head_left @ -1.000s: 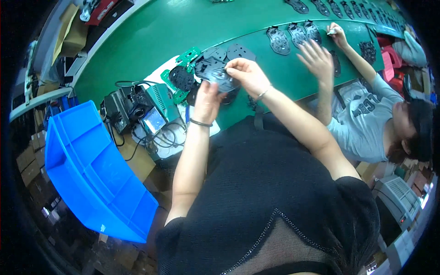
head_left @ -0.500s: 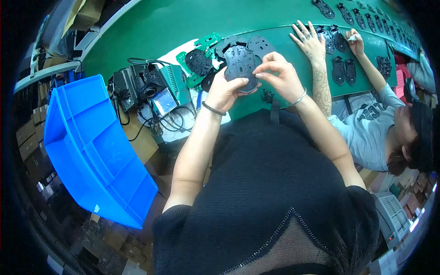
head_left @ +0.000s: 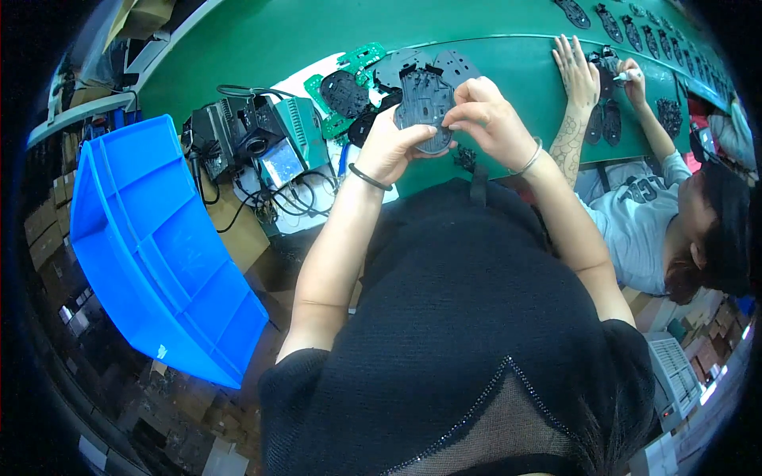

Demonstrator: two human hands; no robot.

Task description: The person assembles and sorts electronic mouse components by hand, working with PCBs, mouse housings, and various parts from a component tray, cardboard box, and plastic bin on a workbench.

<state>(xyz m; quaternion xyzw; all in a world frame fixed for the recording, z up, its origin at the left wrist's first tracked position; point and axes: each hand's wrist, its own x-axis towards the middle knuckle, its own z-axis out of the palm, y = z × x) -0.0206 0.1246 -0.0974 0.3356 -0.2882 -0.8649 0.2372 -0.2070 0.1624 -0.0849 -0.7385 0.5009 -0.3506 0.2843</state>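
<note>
My left hand (head_left: 390, 145) grips a black plastic mouse base plate (head_left: 425, 101) by its lower end, thumb on top. At the plate's lower right edge, my right hand (head_left: 490, 123) pinches its thumb and forefinger together; whatever sits between the fingertips is too small to make out. Behind the plate lie more dark shells (head_left: 455, 67) and a round black part (head_left: 344, 94). Green circuit boards (head_left: 362, 57) rest beside them on white paper. A small heap of tiny black parts (head_left: 465, 158) lies just below my right hand.
A soldering station (head_left: 216, 132) with loose cables stands at left, near a large blue bin (head_left: 169, 246). On the right a co-worker's hands (head_left: 580, 75) work over similar black plates (head_left: 610, 121) on the green table (head_left: 508, 59). Rows of plates (head_left: 633, 33) lie at far right.
The plate has shifted slightly right in my left hand, and my right hand stays pinched at its edge. The co-worker's hands moved right, one now over a plate.
</note>
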